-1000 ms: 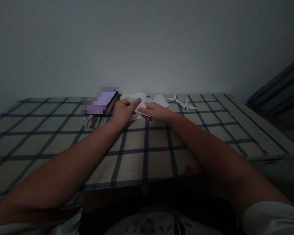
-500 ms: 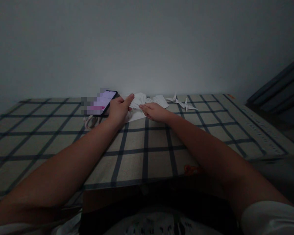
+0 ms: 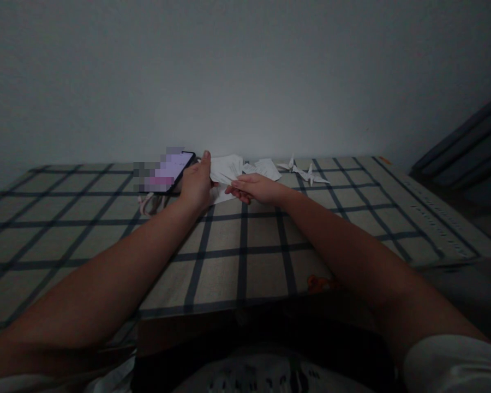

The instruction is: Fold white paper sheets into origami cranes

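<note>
A creased white sheet of paper point(image 3: 228, 166) is held up between my two hands, above the far part of the table. My left hand point(image 3: 196, 184) is at its left edge, thumb raised, with most of the fingers hidden behind the paper. My right hand point(image 3: 259, 189) pinches the lower right part of the sheet between thumb and forefinger, the other fingers loosely curled below. Under the hands, part of another white paper point(image 3: 223, 195) lies on the cloth.
A phone point(image 3: 169, 172) with a lit screen leans left of my left hand, a pale cord loop point(image 3: 150, 204) below it. Right of the sheet lie more folded paper point(image 3: 265, 169) and two folded paper cranes point(image 3: 290, 162) point(image 3: 311, 176). A checked tablecloth point(image 3: 225, 267) covers the table against the wall.
My left thumb has swung upright, away from the paper. The fingers of my right hand have spread a little below the pinch. The sheet shows more of its left side.
</note>
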A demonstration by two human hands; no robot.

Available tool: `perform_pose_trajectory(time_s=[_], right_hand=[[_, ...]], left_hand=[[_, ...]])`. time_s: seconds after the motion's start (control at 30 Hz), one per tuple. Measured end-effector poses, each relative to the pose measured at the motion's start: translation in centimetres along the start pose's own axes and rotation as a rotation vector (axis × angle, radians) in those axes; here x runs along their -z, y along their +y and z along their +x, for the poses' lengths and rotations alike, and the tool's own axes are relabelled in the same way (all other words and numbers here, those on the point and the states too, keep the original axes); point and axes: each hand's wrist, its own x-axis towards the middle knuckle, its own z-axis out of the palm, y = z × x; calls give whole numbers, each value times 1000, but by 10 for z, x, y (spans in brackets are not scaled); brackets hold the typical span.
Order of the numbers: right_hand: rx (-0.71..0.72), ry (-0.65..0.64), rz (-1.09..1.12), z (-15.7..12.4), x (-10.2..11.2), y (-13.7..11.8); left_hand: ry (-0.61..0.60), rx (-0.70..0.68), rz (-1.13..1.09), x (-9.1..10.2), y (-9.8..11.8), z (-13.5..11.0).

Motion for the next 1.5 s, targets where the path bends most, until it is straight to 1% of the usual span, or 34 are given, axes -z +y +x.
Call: perform_pose_trajectory(time_s=[0.07,0.13,0.2,0.3,0.37,0.43,0.47,0.53,0.6,0.67,0.7,0.8,0.87,0.9,0.97,1.03,1.13,1.23,1.37,1.43,1.5], right_hand=[[23,-18,-40,-2,1,-2],[4,0,-31,-3,2,-4],[-52,41,13,-2,2,-6],[-110,102,29,0,1,-6],[-93,151,-1,0,0,-5],[-49,187,-62,-1,-1,-5],[-30,193,-102,-2,-1,-5],[-9,199,-180,-3,0,-6],[-4,200,-217,-4,1,-7],[2,196,-205,-4,2,-8],[6,193,-190,-4,2,-8],[29,168,-144,-4,2,-8],[43,168,-139,-4,2,-7],[47,187,-140,-4,2,-7],[49,270,-127,-3,3,-5],[57,379,-78,0,5,-2],[96,492,1,3,10,2],[115,488,19,4,12,4],[97,444,3,4,11,3],[117,460,31,4,10,3],[152,481,68,4,10,4]], left_hand=[[118,-112,29,5,-8,5],[144,-181,150,10,-14,11],[104,-204,193,13,-18,13],[69,-210,206,12,-18,12],[24,-245,275,11,-14,7],[-64,-307,382,10,-10,1],[-86,-333,412,9,-8,-1],[-98,-360,454,8,-5,-6],[-107,-373,426,6,-4,-7],[-93,-342,342,3,-5,-7],[-79,-301,287,2,-6,-6],[-72,-93,91,0,-6,-3],[-104,27,-36,0,-4,0],[-130,61,-84,0,-4,1],[-195,90,-150,1,-4,3],[-277,108,-160,2,-5,3],[-375,65,-24,0,-8,-2],[-328,18,53,-1,-8,-7],[-241,57,-6,1,-4,-7],[-245,103,-72,2,-2,-5],[-287,160,-126,2,-2,-3]])
